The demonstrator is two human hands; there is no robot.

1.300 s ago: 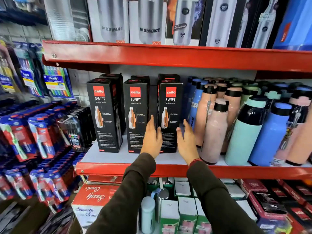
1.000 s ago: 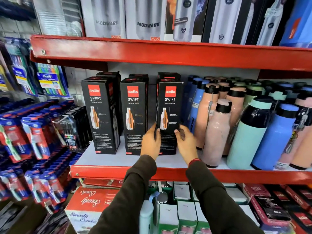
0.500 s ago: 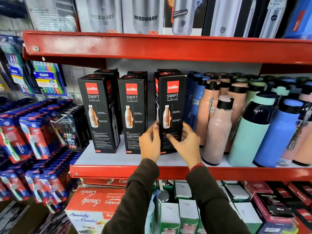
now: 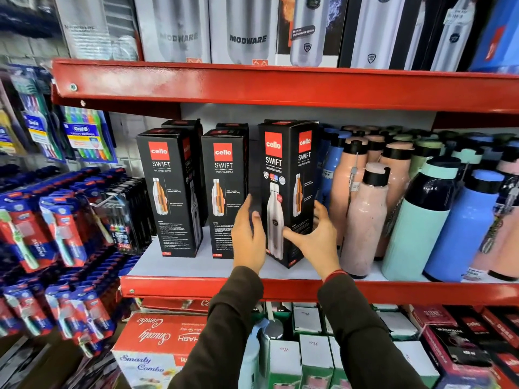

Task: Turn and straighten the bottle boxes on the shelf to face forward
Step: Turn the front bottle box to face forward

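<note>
Three tall black Cello Swift bottle boxes stand along the front of the middle shelf (image 4: pixel 196 266), with more boxes behind them. The left box (image 4: pixel 168 192) and the middle box (image 4: pixel 223 192) show one printed face to me. The right box (image 4: pixel 286 189) is turned corner-on, so two printed faces show, and it leans a little. My left hand (image 4: pixel 248 240) holds its lower left side. On its lower right edge, my right hand (image 4: pixel 314 240) grips the same box with spread fingers.
Loose pink, blue and mint bottles (image 4: pixel 368 220) crowd the shelf right beside the held box. A red shelf lip (image 4: pixel 280 88) with steel-bottle boxes runs overhead. Hanging toothbrush packs (image 4: pixel 56 234) fill the left, and boxed goods (image 4: pixel 157 343) lie below.
The right box faced forward with my hands flat at its base. Both hands then gripped it and rotated it, so its corner now points at me and a second face shows.
</note>
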